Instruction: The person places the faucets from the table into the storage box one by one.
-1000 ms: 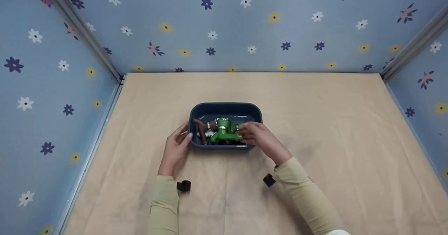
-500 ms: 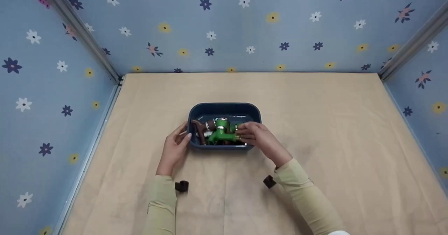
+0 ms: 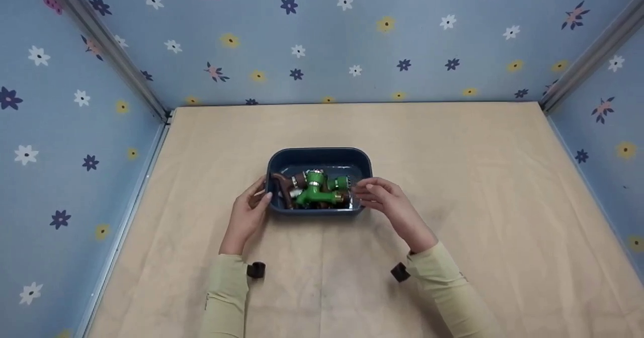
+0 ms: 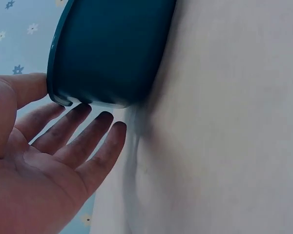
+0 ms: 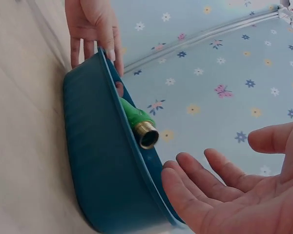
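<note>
A dark blue plastic bin [image 3: 322, 212] holds several green and brown tap-like fittings. Uppermost lies a green tap [image 3: 315, 193] with a brass threaded end; its brass end [image 5: 146, 135] pokes above the rim in the right wrist view. A brown tap [image 3: 283, 187] leans against the bin's left inner wall. At the left end, my left hand [image 3: 243, 219] touches the bin, thumb at the rim and fingers extended along the outside [image 4: 63, 161]. My right hand [image 3: 397, 209], fingers loosely bent and holding nothing, hovers by the right end. Fittings beneath the top ones are partly hidden.
A beige cloth [image 3: 478, 177] covers the table under the bin. Blue flowered panels [image 3: 322, 36] stand at the back and both sides, joined by grey metal posts [image 3: 115, 51]. Small black devices [image 3: 256, 270] sit at both wrists.
My right hand has drawn back to the right, off the green tap's brass end. The left hand stays at the bin's left end. The whole view has shifted slightly.
</note>
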A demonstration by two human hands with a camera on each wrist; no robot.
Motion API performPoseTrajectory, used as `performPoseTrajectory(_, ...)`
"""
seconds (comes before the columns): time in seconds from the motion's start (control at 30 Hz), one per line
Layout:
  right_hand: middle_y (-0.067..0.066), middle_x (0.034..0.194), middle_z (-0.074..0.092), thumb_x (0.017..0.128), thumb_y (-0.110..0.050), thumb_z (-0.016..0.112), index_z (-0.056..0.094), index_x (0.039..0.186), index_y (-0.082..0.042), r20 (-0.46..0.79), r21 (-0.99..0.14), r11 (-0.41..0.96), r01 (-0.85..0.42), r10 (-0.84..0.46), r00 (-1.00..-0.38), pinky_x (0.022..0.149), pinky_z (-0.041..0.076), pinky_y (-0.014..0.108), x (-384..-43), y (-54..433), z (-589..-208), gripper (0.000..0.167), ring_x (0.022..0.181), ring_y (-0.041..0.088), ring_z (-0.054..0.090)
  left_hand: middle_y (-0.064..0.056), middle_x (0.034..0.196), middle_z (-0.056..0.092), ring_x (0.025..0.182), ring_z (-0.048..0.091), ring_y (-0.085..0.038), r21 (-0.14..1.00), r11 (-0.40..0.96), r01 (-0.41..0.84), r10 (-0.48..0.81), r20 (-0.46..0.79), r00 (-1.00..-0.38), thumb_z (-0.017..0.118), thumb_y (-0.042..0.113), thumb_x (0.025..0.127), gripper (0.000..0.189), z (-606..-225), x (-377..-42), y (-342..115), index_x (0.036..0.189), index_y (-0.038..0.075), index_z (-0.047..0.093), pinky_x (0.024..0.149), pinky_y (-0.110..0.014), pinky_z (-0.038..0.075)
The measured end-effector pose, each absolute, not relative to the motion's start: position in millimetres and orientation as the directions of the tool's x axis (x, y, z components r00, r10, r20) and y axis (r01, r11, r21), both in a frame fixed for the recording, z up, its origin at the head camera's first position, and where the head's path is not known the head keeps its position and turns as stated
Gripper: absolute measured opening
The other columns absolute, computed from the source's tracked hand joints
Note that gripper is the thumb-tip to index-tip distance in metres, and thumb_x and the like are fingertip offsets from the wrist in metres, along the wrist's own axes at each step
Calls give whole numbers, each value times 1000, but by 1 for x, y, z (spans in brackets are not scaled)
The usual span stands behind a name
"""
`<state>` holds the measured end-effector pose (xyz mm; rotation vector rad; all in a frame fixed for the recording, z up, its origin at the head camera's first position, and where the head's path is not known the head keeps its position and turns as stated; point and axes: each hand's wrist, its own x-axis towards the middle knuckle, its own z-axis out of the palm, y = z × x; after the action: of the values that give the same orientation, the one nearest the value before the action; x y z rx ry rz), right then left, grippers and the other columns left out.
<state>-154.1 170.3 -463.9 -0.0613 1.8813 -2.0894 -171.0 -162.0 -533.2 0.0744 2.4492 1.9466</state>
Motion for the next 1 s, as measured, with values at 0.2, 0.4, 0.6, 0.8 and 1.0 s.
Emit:
performPoseTrajectory(0.2, 21, 118, 61, 100, -20, 48, 54, 122, 5, -148, -985, -46, 164, -245, -958, 100, 44, 44, -142, 188, -461, 34, 116, 39, 53, -20, 136, 50, 118, 54, -33, 981, 191, -21, 44, -30, -999, 53, 10, 99, 45, -516, -162, -163, 142, 4, 44, 92, -44, 49)
performPoseTrajectory(0.4, 24, 118, 59, 101, -17, 49, 55, 120, 7, -98, -995, 46, 90, -211, -973, 99, 45, 42, -133, 209, -464, 31, 114, 37, 55, -23, 138, 46, 119, 53, -35, 973, 228, -20, 50, -33, -998, 49, 7, 100, 41, -498, -153, -165, 139, -5, 44, 92, -47, 49)
performPoseTrajectory(0.6, 16, 114, 62, 99, -12, 53, 59, 116, 2, -14, -968, 250, -24, -148, -989, 90, 49, 29, -128, 229, -471, 23, 108, 26, 58, -17, 140, 47, 122, 51, -30, 954, 301, -6, 32, -16, -999, 51, 11, 100, 40, -513, -158, -177, 138, 0, 47, 94, -42, 48)
performPoseTrajectory(0.8, 10, 119, 61, 98, -17, 57, 59, 121, -2, 13, -871, 480, -104, -189, -982, 95, 47, 40, -125, 249, -478, 27, 108, 21, 57, -18, 138, 47, 126, 46, -32, 892, 443, 84, 38, 75, -996, 54, 13, 99, 40, -512, -154, -183, 136, -1, 50, 102, -45, 41)
performPoseTrajectory(1.0, 18, 126, 56, 97, -14, 58, 54, 127, 2, 46, -760, 619, -198, -252, -967, 96, 42, 52, -123, 266, -487, 35, 114, 34, 51, -18, 144, 42, 135, 35, -31, 777, 612, 146, 85, 119, -989, 54, 20, 99, 46, -510, -152, -186, 140, 1, 47, 110, -45, 30)
